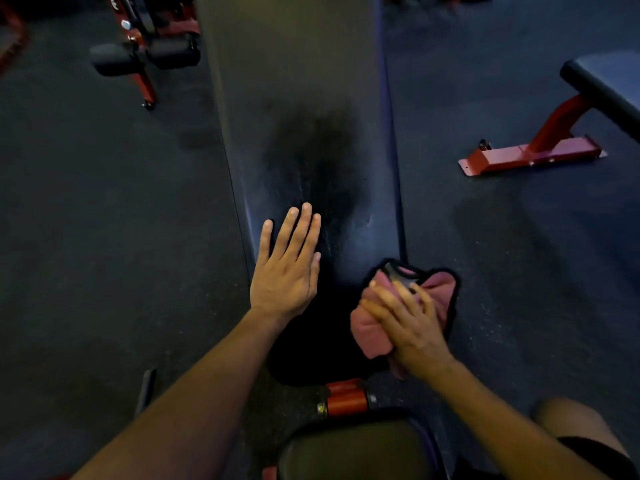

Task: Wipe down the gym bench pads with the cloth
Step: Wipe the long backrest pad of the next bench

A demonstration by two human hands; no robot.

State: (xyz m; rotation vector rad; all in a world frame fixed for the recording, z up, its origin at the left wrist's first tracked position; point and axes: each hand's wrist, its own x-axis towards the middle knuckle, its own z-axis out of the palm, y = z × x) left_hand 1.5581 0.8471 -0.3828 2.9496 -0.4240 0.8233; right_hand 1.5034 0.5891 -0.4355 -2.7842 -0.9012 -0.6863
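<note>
Straight up the middle of the frame I've got the long bench pad (304, 109), bare surface from mid-frame to the top edge, nothing standing on it. Its near end is crowded: left hand (285, 271) flat on the left side, right hand (405, 320) on the pink cloth (372, 332) at the right edge, a narrow dark lane between them. Bottom centre, the seat pad (356, 448) and red frame joint (346, 398) block low. Upper left, another machine (145, 50); right edge, a second bench (554, 133). Open floor (104, 220) flanks the pad.
</note>
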